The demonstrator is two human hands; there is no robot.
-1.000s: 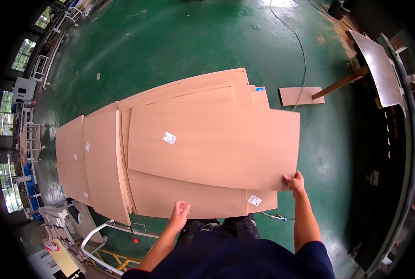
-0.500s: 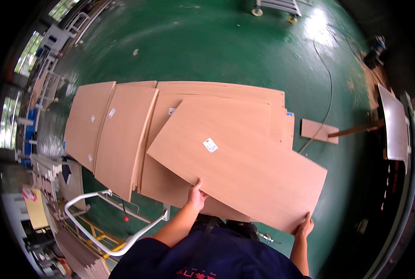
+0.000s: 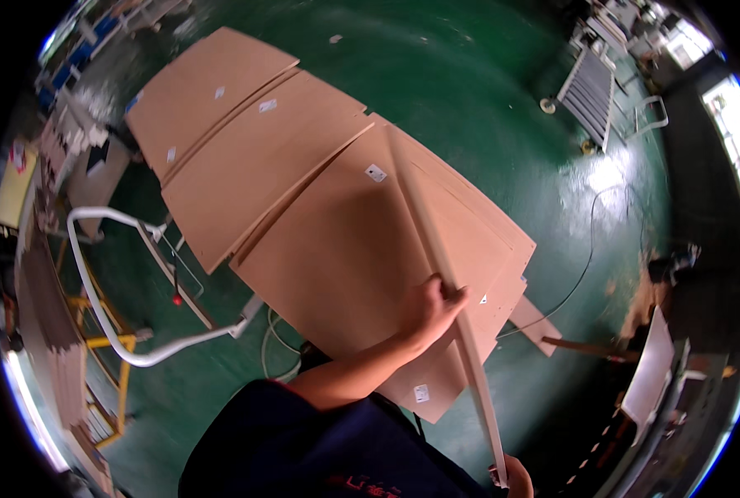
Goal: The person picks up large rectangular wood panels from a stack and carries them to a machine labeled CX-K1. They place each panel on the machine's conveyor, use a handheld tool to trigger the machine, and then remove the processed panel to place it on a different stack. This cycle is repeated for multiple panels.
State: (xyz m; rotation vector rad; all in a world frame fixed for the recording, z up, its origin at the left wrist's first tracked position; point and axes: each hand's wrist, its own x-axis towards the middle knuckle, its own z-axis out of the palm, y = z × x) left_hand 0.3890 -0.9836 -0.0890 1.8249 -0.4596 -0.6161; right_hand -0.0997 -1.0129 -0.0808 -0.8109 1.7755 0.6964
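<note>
A light-brown wooden panel [image 3: 421, 214] stands on edge, seen as a narrow strip slanting from the stack toward my lower right. My left hand [image 3: 434, 313] is closed around the panel's upper edge near its middle. At its near end, my right hand [image 3: 515, 479] grips the corner, partly cut off by the picture's border. Beneath and left of it lies another large panel [image 3: 320, 249] with a small white label [image 3: 376, 173]. Further left, two more labelled panels [image 3: 262, 149] [image 3: 212, 91] overlap on their piles.
A white tubular trolley handle [image 3: 79, 249] curves up at left, near a yellow frame [image 3: 125, 386]. A roller conveyor cart [image 3: 587, 95] stands far right on the green floor [image 3: 469, 75]. A cable [image 3: 587, 266] crosses the floor beside a loose board [image 3: 532, 325].
The panel has gone from lying nearly flat to standing on edge in my hands. My left hand has moved right along it, and my view has turned to the right.
</note>
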